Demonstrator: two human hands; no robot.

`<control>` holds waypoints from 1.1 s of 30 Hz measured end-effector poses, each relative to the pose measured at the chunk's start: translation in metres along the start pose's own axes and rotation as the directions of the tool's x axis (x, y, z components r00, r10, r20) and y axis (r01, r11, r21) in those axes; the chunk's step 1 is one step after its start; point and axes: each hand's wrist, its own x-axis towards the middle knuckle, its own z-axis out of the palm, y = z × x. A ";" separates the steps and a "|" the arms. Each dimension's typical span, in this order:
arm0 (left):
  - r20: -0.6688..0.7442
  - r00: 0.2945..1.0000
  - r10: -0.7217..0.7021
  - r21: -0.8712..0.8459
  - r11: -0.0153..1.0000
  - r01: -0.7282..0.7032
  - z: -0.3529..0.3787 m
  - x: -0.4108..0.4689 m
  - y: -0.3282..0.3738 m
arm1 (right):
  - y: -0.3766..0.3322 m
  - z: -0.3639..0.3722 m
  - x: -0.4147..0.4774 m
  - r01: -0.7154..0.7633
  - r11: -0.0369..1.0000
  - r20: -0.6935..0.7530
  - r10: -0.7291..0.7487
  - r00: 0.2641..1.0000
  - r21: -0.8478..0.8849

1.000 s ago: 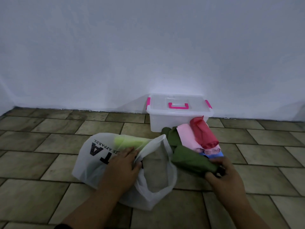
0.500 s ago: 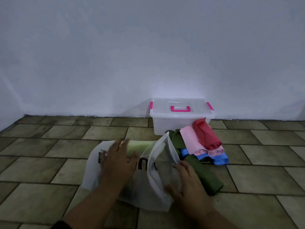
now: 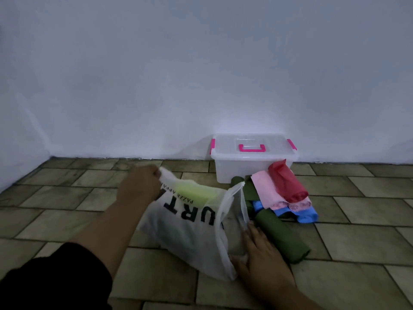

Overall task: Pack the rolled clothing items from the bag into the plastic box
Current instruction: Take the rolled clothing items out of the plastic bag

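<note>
A white plastic bag (image 3: 190, 222) with black letters lies on the tiled floor. A light green roll (image 3: 196, 193) shows through its far side. My left hand (image 3: 139, 186) pinches the bag's far corner and lifts it. My right hand (image 3: 261, 260) rests flat with spread fingers at the bag's open mouth. Right of the bag lies a pile of rolls: a dark green roll (image 3: 281, 236), a blue roll (image 3: 306, 214), a pink roll (image 3: 270, 191) and a red roll (image 3: 286, 184). The clear plastic box (image 3: 243, 166) with pink latches stands shut against the wall.
A white wall (image 3: 201, 74) runs along the back, right behind the box. Brown tiled floor (image 3: 357, 220) stretches to the left and right of the bag and pile.
My left hand moved from the top of the bag to its far corner and pulled it up. My right hand let go of the dark green roll and came to the bag's mouth.
</note>
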 end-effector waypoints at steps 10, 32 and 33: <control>-0.255 0.936 0.244 0.027 0.969 -0.245 -0.079 0.012 0.030 | -0.002 -0.003 -0.004 0.021 0.999 -0.009 -0.021 1.000 -0.028; 0.388 0.907 0.163 0.104 0.970 -0.219 0.072 -0.110 0.052 | -0.015 -0.019 0.011 0.139 0.983 -0.251 -0.106 0.962 0.119; 0.438 0.890 0.125 0.093 0.979 -0.183 0.074 -0.109 0.042 | -0.019 -0.023 0.019 0.183 0.979 -0.269 -0.154 0.951 0.088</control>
